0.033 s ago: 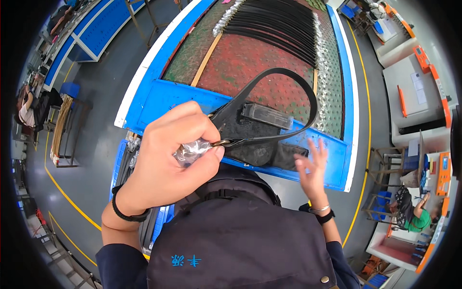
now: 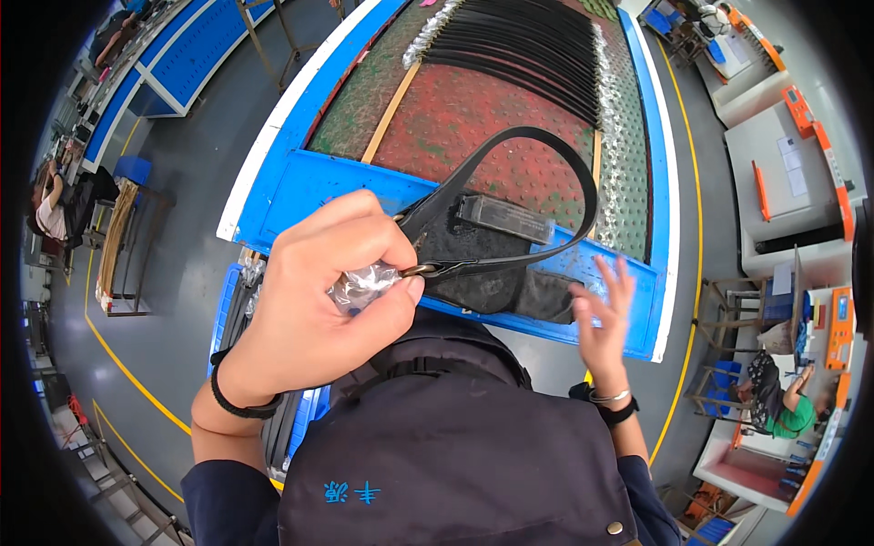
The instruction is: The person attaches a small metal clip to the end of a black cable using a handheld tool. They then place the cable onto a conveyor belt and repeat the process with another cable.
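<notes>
My left hand (image 2: 323, 291) is raised close to the camera and grips the plastic-wrapped buckle end (image 2: 364, 284) of a black leather belt (image 2: 555, 150). The belt curves in a loop out over the table and back to the buckle. My right hand (image 2: 605, 314) hovers with its fingers spread and nothing in it, over the near blue edge of the work table (image 2: 309, 191). It is beside a black cloth pad (image 2: 496, 287) and a clear rectangular block (image 2: 505, 218).
Several black belts (image 2: 528, 41) lie side by side at the far end of the red and green table mat. A blue crate (image 2: 237, 309) stands at my left. Other people sit at benches on the far left (image 2: 50, 205) and lower right (image 2: 783, 405).
</notes>
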A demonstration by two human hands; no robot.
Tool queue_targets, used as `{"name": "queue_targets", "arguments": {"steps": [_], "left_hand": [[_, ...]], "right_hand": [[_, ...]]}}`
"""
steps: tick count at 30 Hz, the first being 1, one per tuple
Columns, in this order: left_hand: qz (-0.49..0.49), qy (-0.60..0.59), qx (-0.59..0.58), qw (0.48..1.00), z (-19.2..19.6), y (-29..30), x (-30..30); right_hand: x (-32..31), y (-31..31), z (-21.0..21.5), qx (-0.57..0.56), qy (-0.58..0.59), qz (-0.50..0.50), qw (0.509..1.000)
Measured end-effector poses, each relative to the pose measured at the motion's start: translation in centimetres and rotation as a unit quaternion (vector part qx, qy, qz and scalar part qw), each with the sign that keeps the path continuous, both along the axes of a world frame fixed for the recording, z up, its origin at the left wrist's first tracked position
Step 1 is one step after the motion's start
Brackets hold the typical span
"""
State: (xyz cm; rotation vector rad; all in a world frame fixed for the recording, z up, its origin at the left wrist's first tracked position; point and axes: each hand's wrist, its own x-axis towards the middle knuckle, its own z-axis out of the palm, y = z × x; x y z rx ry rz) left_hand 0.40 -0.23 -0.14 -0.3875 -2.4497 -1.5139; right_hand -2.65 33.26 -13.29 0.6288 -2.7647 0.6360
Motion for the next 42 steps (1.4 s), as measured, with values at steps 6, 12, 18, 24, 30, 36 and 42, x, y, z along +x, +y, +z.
{"name": "queue_targets", "arguments": {"steps": [6,12,18,24,30,36,42], "left_hand": [[-0.042,-0.004,-0.009,0.999,0.7,0.8,-0.1],[-0.071,-0.012,-0.013,0.997,1.4,0.9,0.2],[-0.085,0.000,-0.011,0.996,1.5,0.7,0.4],[-0.045,0.021,-0.031,0.998,0.9,0.6,0.3],[-0.002,0.007,-0.038,0.999,-0.1,-0.1,0.1],[-0.009,0.023,-0.052,0.998,-0.2,0.3,-0.3],[-0.007,0.036,-0.052,0.998,-0.4,0.8,-0.2]], "right_hand": [[0.7,-4.9,9.4,-0.043,0.207,0.170,0.963],[0.1,-7.6,10.9,0.013,0.249,0.273,0.929],[-0.4,-8.2,11.0,0.004,0.242,0.276,0.930],[-0.4,-5.0,9.1,-0.271,0.230,0.245,0.902],[-0.3,-0.9,1.6,-0.108,0.037,-0.001,0.993],[1.1,-1.2,-8.9,0.103,-0.085,0.005,0.991],[0.4,-2.3,-9.3,0.110,-0.065,0.000,0.992]]}}
